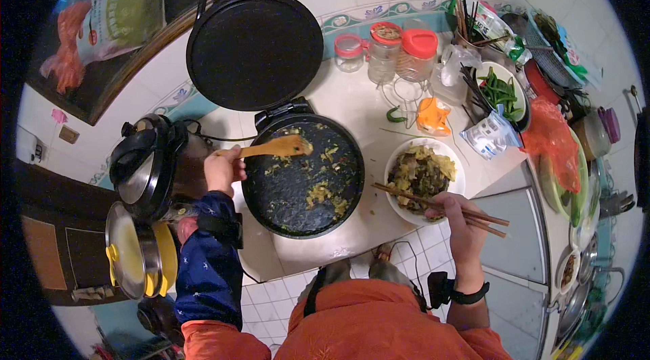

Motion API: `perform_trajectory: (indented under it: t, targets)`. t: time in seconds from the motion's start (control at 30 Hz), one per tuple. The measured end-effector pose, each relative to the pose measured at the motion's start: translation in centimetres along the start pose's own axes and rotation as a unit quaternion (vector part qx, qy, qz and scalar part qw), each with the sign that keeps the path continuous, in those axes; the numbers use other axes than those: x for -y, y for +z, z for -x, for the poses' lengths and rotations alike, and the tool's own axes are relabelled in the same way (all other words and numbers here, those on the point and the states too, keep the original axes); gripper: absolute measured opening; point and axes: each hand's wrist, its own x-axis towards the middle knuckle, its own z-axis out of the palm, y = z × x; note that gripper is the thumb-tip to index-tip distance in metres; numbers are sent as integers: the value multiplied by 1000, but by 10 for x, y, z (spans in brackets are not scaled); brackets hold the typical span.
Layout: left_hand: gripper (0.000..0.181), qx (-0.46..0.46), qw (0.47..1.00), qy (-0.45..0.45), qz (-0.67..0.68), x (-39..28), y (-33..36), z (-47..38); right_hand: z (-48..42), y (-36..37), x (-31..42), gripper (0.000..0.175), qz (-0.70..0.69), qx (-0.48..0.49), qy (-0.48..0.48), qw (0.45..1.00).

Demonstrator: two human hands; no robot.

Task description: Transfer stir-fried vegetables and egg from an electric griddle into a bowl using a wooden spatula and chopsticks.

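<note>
My left hand (pixel 221 169) grips a wooden spatula (pixel 271 148), whose blade carries a bit of food and hovers above the left part of an electric griddle pan (pixel 299 192). Scraps of yellow egg-like food (pixel 327 198) and green flecks are scattered over the black pan floor. The pan's round lid (pixel 254 50) stands raised behind it. To the right is a white bowl (pixel 459 169) filled with cooked yellow and dark food (pixel 421 169). With my right hand (pixel 464 223) I hold wooden chopsticks (pixel 406 194), their tips over the bowl's left side.
Left of the pan stand an electric pressure cooker (pixel 147 167) and a steel pot with yellow handles (pixel 134 253). Red-lidded jars (pixel 384 53) line the wall. At the back right are a bowl of green peppers (pixel 500 93), an orange packet (pixel 433 116) and a red plastic bag (pixel 551 142).
</note>
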Motion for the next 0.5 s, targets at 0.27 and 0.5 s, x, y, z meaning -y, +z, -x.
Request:
perform_trajectory:
  t: [0.27,0.5]
  targets:
    - [15,1,973,211,-96,-33,-9,46,-1,-3,-3,19,-30,21,2,999]
    - [16,36,819,421,-387,-31,-7,60,2,0,-3,17,-28,48,12,998]
